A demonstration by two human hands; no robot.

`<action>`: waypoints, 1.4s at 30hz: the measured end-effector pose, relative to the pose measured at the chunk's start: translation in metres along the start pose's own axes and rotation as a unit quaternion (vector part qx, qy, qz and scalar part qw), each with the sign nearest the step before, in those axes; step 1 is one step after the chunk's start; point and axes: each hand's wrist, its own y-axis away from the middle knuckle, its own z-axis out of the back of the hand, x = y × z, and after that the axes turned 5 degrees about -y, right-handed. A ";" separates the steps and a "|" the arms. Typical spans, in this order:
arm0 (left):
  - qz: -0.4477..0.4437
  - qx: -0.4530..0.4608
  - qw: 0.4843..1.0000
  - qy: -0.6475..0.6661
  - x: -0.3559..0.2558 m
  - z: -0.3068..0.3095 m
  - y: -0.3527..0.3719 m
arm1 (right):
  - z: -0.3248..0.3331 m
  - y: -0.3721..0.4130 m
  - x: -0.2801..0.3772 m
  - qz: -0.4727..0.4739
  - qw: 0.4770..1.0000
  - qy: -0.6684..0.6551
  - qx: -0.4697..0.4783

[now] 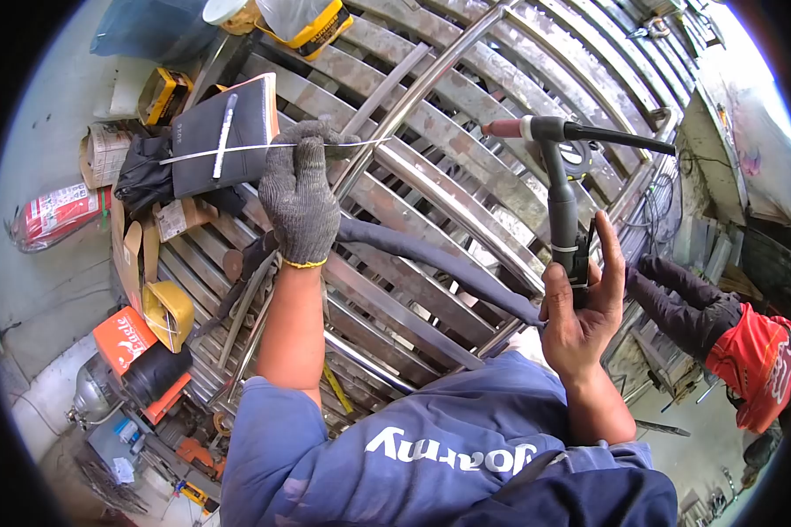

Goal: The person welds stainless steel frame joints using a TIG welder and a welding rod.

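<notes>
My left hand (301, 198), in a grey knit glove, is closed on a thin metal filler rod (192, 156). The rod runs sideways past the glove, and its right end lies over a shiny metal tube (417, 92). My bare right hand (589, 303) grips a TIG welding torch (559, 189) by its handle. Its pink ceramic cup (504, 129) points left, and a long black back cap extends right. A dark sheathed cable (431, 260) stretches between the area under my left wrist and my right hand. Below the torch head, a tape measure (576, 162) is partly hidden.
Slatted metal bars (431, 321) spread beneath both hands. A black notebook (204, 132) with a white pen (227, 132) lies left of the glove. Further left are an orange box (123, 338) and a red item wrapped in plastic (59, 215). A person in a red shirt (751, 364) is at right.
</notes>
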 end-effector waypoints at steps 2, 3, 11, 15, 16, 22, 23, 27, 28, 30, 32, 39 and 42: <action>0.039 0.003 0.999 0.026 -0.021 0.002 0.002 | -0.005 -0.011 -0.017 0.074 0.997 0.027 0.007; 0.036 -0.011 0.999 0.018 0.012 -0.019 -0.013 | -0.009 -0.026 -0.032 0.111 0.993 0.044 0.010; 0.010 -0.099 0.995 -0.010 0.031 -0.036 -0.003 | -0.019 -0.040 -0.058 0.180 0.969 0.155 0.065; -0.024 -0.083 0.996 0.024 0.025 -0.038 -0.001 | -0.028 -0.048 -0.055 0.189 0.970 0.137 0.070; -0.030 -0.082 0.996 0.004 0.023 -0.038 0.001 | -0.031 -0.047 -0.058 0.175 0.975 0.117 0.063; -0.081 -0.118 0.990 0.014 0.035 -0.045 0.000 | -0.045 -0.047 -0.067 0.145 0.984 0.080 0.067; -0.079 -0.121 0.989 -0.012 0.036 -0.044 0.000 | -0.047 -0.047 -0.069 0.150 0.983 0.080 0.070; -0.103 -0.116 0.985 -0.082 0.039 -0.037 0.004 | -0.056 -0.055 -0.074 0.178 0.975 0.101 0.080; -0.113 -0.109 0.985 -0.065 0.040 -0.038 0.003 | -0.057 -0.057 -0.075 0.181 0.975 0.104 0.080; -0.122 -0.100 0.986 -0.052 0.042 -0.037 0.004 | -0.057 -0.059 -0.075 0.182 0.975 0.106 0.077; -0.119 -0.097 0.987 -0.056 0.039 -0.038 0.004 | -0.058 -0.061 -0.075 0.180 0.975 0.109 0.078; -0.081 -0.107 0.983 -0.122 0.035 -0.038 0.004 | -0.062 -0.064 -0.073 0.179 0.974 0.106 0.095; -0.080 -0.108 0.981 -0.143 0.032 -0.039 0.004 | -0.065 -0.065 -0.073 0.196 0.969 0.117 0.094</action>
